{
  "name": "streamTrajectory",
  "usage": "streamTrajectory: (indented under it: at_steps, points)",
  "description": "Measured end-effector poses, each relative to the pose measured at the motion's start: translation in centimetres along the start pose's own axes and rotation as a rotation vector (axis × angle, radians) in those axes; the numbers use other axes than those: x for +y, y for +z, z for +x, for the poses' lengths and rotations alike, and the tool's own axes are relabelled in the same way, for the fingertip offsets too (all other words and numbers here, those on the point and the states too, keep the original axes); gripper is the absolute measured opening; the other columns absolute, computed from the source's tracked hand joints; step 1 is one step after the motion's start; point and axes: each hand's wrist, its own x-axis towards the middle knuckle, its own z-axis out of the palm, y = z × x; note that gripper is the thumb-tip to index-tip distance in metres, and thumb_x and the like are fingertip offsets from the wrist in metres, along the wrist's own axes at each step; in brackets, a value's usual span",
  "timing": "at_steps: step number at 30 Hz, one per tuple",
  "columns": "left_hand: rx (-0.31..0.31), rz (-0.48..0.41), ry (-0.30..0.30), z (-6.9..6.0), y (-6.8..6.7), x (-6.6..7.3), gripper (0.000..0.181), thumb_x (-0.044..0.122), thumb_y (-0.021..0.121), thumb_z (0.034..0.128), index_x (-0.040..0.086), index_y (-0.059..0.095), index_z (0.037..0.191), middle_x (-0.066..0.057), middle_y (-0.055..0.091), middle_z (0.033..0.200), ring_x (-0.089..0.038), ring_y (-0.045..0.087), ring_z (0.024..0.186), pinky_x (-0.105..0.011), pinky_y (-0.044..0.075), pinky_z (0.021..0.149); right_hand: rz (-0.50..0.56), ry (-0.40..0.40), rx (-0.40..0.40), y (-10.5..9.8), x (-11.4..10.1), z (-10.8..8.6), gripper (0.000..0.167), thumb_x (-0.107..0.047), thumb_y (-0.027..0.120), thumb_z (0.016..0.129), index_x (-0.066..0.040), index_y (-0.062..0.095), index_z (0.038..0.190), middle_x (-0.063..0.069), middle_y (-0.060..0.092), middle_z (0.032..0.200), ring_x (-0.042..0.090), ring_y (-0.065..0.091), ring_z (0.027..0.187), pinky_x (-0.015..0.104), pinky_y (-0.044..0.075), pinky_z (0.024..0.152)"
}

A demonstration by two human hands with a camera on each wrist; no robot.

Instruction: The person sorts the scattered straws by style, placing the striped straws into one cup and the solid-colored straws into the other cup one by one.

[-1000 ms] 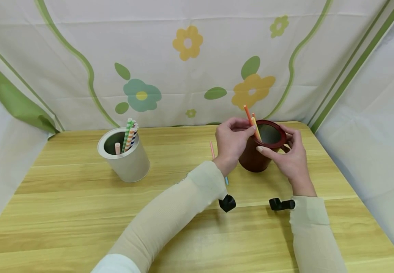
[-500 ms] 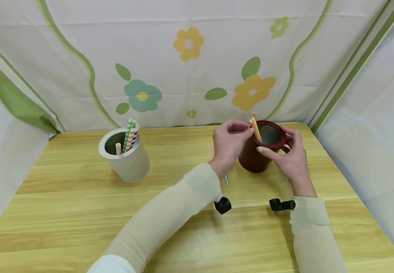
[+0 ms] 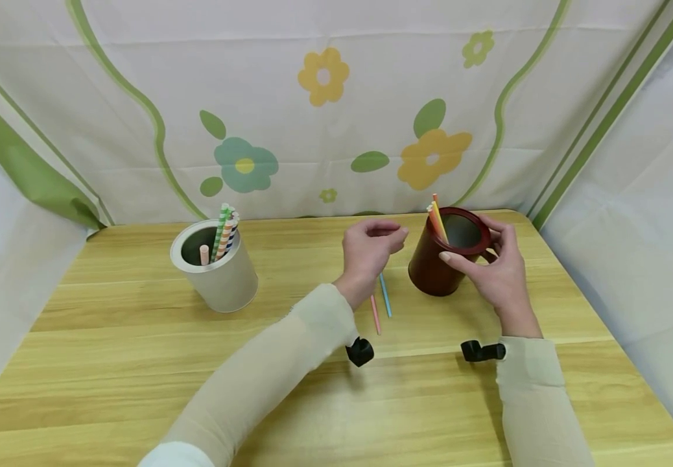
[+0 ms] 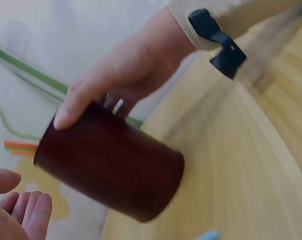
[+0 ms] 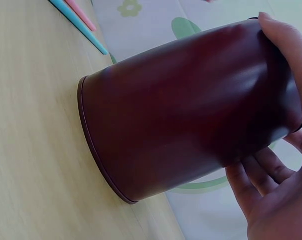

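Observation:
A dark red mug [image 3: 437, 266] with a handle stands upright at the right, several orange and yellow straws [image 3: 437, 224] leaning inside its left rim. My right hand [image 3: 496, 266] grips the mug near the top, thumb in front and fingers behind by the handle. To the left of the mug hovers my left hand [image 3: 368, 256], holding nothing; the left wrist view shows its thumb apart from loosely bent fingers [image 4: 38, 215]. Under and beside that hand, a blue straw [image 3: 385, 298] and a pink straw [image 3: 375, 316] lie on the table, their far ends hidden by it.
A white canister [image 3: 225, 282] stands at the left with several striped straws [image 3: 222, 237] and a short pink one [image 3: 204, 254] inside. Behind the wooden table [image 3: 109, 363] hangs a flowered curtain [image 3: 325, 143], with white cloth along both sides.
The orange straw my left hand pinched has sunk into the mug and been let go. My left hand has drawn back leftward, uncovering more of the table straws. My right hand stays on the mug.

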Motion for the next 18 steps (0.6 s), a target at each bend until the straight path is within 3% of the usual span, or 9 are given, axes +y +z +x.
streamTrajectory:
  at_steps: [5, 12, 18]
  points:
    - [0.047, 0.001, -0.04, 0.5, -1.9, -1.2, 0.013, 0.001, 0.084, 0.0914, -0.004, 0.078, 0.102, -0.014, 0.078, 0.095, -0.017, 0.077, 0.076, -0.038, 0.069, 0.085, 0.002, -0.004, 0.0, 0.0, 0.0, -0.1, 0.093, -0.022, 0.095, 0.083, -0.027, 0.042, 0.159, -0.009, 0.055, 0.145, 0.006, 0.053, 0.127, 0.018, 0.047, 0.104]
    - [0.091, 0.092, -0.089, 0.7, -4.4, -3.1, 0.014, 0.004, 0.083, 0.0927, -0.002, 0.076, 0.103, -0.011, 0.075, 0.093, -0.043, 0.079, 0.101, -0.044, 0.068, 0.091, 0.01, -0.01, 0.003, 0.1, 0.0, -0.1, 0.091, -0.022, 0.096, 0.082, -0.027, 0.044, 0.157, -0.011, 0.055, 0.145, 0.005, 0.054, 0.125, 0.016, 0.047, 0.103]
    - [0.102, 0.22, -0.19, 0.8, -5.7, -4.2, 0.016, 0.011, 0.085, 0.0927, 0.002, 0.076, 0.103, -0.008, 0.075, 0.092, -0.032, 0.079, 0.09, -0.041, 0.069, 0.087, 0.006, -0.012, 0.0, 0.0, -0.1, -0.1, 0.093, -0.022, 0.096, 0.083, -0.026, 0.042, 0.159, -0.007, 0.054, 0.149, 0.006, 0.053, 0.126, 0.018, 0.047, 0.103]
